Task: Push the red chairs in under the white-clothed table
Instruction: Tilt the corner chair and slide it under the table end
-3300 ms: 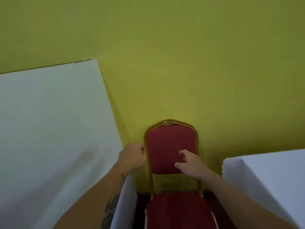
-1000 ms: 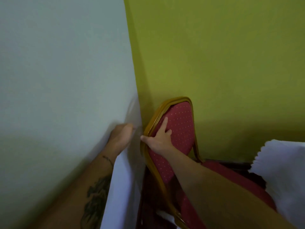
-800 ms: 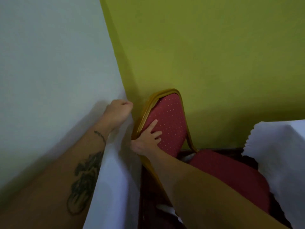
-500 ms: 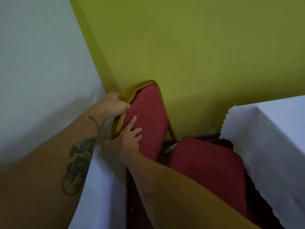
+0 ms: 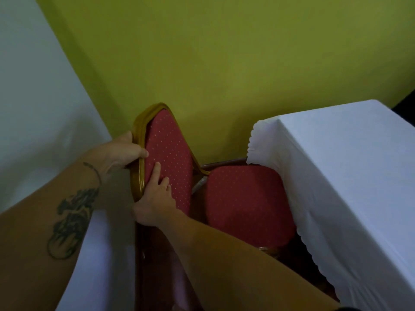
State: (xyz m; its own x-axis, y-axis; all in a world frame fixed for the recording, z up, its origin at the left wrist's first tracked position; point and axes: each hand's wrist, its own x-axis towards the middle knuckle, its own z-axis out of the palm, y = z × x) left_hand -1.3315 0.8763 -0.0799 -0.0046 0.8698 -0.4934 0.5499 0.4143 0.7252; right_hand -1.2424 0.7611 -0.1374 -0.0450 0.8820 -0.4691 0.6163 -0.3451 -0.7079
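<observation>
A red chair (image 5: pixel 247 198) with a gold frame and dotted upholstery stands between two white-clothed tables, its seat turned toward the table on the right (image 5: pixel 350 176). The seat's right edge touches that table's hanging cloth. My left hand (image 5: pixel 125 150) grips the gold frame at the upper left of the backrest. My right hand (image 5: pixel 155 198) holds the lower left of the frame, fingers spread on the red padding. The chair legs are hidden.
A second white-clothed table (image 5: pixel 40 108) fills the left side, close against the chair back. A yellow-green wall (image 5: pixel 224 63) rises right behind the chair. Dark floor (image 5: pixel 314 268) shows in the narrow gap between the tables.
The chair has turned so its seat faces the right table. My left hand went from the left table's cloth onto the backrest frame. The view swung right.
</observation>
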